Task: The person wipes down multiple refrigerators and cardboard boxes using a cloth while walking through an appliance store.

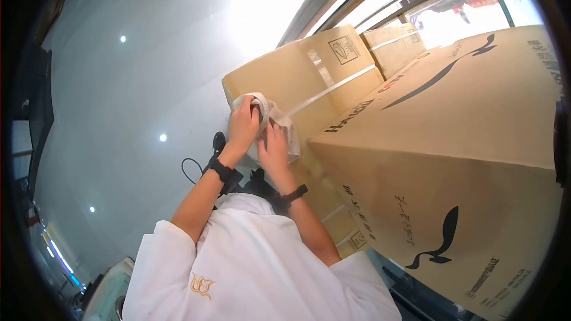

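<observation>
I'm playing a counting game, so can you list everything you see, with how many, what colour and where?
Boxes: at least three, brown, centre to right
Straps: at least two, white, across boxes
Cloth: one, beige, centre
Floor: one, grey, left
Windows: count unclear, bright, upper right
Cord: one, black, left of centre
Shoe: one clear, black, near the cord
Left-edge things: too unclear to count, dark and pale
Wristbands: two, black, one per wrist
Shirt: one, white with gold logo, bottom
Left grip: one, bare, holding the cloth
Right grip: one, bare, touching the cloth
</observation>
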{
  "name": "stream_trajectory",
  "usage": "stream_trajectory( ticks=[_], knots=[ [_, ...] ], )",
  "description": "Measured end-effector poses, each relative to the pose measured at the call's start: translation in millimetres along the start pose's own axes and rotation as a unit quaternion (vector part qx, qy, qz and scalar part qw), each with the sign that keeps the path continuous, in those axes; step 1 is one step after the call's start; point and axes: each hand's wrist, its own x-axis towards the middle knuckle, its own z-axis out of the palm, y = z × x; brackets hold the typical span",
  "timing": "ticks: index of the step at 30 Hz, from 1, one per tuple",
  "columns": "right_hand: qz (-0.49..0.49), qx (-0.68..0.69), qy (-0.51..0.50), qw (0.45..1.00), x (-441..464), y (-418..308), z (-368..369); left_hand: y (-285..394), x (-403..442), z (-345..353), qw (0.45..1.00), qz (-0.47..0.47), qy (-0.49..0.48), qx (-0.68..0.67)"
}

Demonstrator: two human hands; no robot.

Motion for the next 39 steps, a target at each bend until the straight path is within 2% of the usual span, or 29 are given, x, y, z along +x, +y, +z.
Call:
stream_trajectory(
  ticks=[2, 5, 8, 12, 15, 18, 21, 24, 27, 28, 30, 33, 36, 39],
  knots=[
    [-0.001, -0.015, 0.012, 1.0, 6, -4, 7, -2, 11, -5, 0.999, 0.032, -0.023, 0.008],
    [0.021, -0.078, 0.019, 0.997, 4, -11, 10, -23, 19, 7, 0.986, 0.153, -0.067, 0.023],
    [0.081, -0.118, 0.016, 0.99, -7, -24, 6, -26, 22, 11, 0.957, 0.215, -0.191, 0.039],
    [0.136, -0.148, 0.035, 0.979, -24, -33, -4, -11, 24, 13, 0.931, 0.234, -0.281, 0.021],
    [0.18, -0.134, 0.008, 0.975, -30, -24, -6, -3, 30, 16, 0.915, 0.237, -0.324, 0.037],
    [0.199, -0.125, 0.055, 0.971, -25, -26, 0, 0, 33, 11, 0.911, 0.215, -0.345, 0.07],
    [0.216, -0.197, 0.042, 0.955, -28, -32, 2, -3, 33, 6, 0.912, 0.18, -0.353, 0.104],
    [0.311, -0.148, -0.021, 0.938, -37, -36, -9, -4, 34, 4, 0.894, 0.206, -0.345, 0.196],
    [0.305, -0.132, 0.018, 0.943, -60, -23, -11, 1, 25, 9, 0.869, 0.196, -0.343, 0.298],
    [0.316, -0.178, 0.009, 0.932, -67, -23, -16, 1, 18, 11, 0.867, 0.198, -0.338, 0.308],
    [0.336, -0.273, -0.008, 0.901, -71, -36, -42, 2, 5, 22, 0.864, 0.204, -0.328, 0.324],
    [0.351, -0.228, 0.007, 0.908, -90, -11, -47, 0, -7, 36, 0.87, 0.259, -0.257, 0.331],
    [0.322, -0.246, 0.058, 0.912, -93, -4, -43, 2, -5, 44, 0.881, 0.274, -0.226, 0.312],
    [0.304, -0.238, 0.101, 0.917, -82, -4, -44, 0, -1, 52, 0.904, 0.216, -0.267, 0.253]
  ],
)
